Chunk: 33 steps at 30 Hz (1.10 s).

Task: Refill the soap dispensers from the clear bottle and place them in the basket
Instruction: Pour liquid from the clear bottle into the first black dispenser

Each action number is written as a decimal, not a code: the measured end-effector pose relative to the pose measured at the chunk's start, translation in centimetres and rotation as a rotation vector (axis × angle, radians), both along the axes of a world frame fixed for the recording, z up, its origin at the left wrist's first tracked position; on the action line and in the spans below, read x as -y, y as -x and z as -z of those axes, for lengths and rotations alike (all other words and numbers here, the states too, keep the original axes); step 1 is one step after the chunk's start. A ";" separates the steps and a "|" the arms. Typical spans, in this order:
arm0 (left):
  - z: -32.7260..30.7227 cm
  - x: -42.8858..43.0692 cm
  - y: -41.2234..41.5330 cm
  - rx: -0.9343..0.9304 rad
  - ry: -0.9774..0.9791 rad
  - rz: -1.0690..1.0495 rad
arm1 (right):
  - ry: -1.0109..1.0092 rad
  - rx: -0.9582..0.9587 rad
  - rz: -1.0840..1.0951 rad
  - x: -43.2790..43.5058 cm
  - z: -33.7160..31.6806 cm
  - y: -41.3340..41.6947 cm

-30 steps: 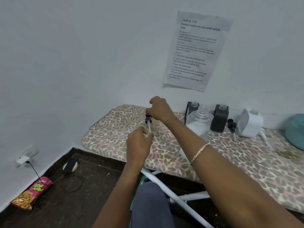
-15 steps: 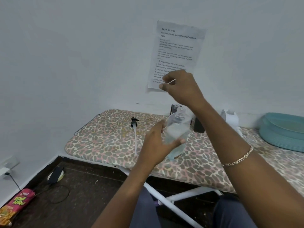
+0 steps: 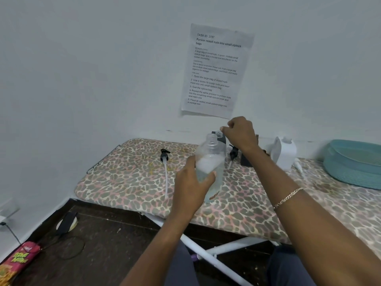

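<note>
Head view: left hand (image 3: 190, 182) wrapped around clear bottle (image 3: 210, 166), cap off, base low over ironing board (image 3: 127, 182). Right hand (image 3: 240, 133) curled shut above a dark dispenser (image 3: 218, 135) at the wall; whether anything pinched, cannot tell. One pump (image 3: 165, 157) lying on the board, another (image 3: 234, 152) beside the bottle. White dispenser (image 3: 285, 152) and basket (image 3: 354, 164) further right. Likely step: first pour about to begin. Next: lift, tilt neck over the open dispenser mouth, pour slowly.

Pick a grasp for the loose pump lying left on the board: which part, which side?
Take the black pump by its head, from above: it lies flat, with the thin white tube trailing toward the near edge of the ironing board, too slim and flexible for a firm grip.
</note>
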<state>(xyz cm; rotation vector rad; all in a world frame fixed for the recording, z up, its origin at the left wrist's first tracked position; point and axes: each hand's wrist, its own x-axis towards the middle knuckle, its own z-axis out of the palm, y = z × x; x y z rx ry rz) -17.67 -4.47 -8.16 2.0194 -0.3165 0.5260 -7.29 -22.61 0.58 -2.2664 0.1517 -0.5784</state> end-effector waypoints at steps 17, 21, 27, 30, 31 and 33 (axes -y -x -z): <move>0.3 -2.5 -0.9 0.027 0.033 -0.176 | -0.176 -0.146 0.129 -3.7 7.7 -1.9; 0.3 -2.3 -0.6 0.016 0.029 -0.187 | -0.171 -0.106 0.147 -4.2 8.4 -1.9; 0.4 -2.3 -0.6 0.030 0.006 -0.204 | -0.162 -0.084 0.127 -4.0 7.9 -1.3; 0.5 -2.3 -0.7 0.039 -0.007 -0.210 | -0.161 -0.041 0.088 -3.5 6.9 -0.2; 0.6 -2.3 -0.7 0.039 -0.011 -0.211 | -0.162 -0.027 0.076 -3.2 6.5 0.4; 0.6 -2.2 -0.7 0.040 -0.011 -0.211 | -0.160 0.006 0.060 -2.6 6.1 1.8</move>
